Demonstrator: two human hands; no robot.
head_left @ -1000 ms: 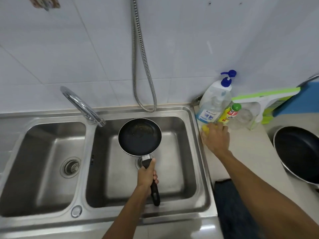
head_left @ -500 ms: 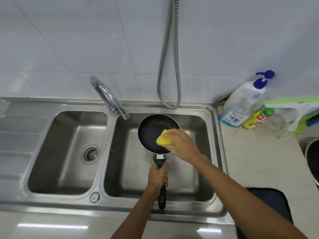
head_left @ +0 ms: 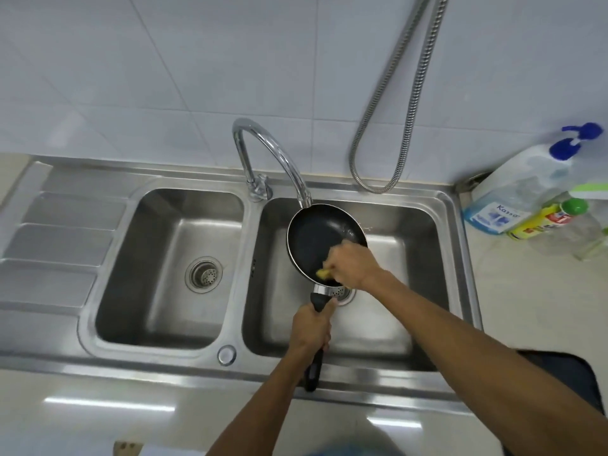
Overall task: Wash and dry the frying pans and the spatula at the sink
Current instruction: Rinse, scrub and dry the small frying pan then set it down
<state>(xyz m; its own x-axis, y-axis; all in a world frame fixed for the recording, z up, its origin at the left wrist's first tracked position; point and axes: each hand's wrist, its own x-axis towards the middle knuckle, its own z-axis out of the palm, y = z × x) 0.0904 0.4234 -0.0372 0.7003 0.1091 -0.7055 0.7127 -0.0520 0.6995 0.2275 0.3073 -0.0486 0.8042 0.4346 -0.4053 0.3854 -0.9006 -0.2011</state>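
Gripping: left hand (head_left: 312,327), frying pan (head_left: 316,238) handle (head_left: 314,373) | right hand (head_left: 353,263) fingers (head_left: 334,265) pinch sponge (head_left: 323,274)

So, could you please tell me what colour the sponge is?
The sponge is yellow, shown best in the head view.

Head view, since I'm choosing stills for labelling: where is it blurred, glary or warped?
Head view: the pump bottle and the yellow sponge that the right hand holds in the frying pan are blurred; head view: light streaks glare on the glossy counter; head view: the wide lens bows the sink rim and wall tiles.
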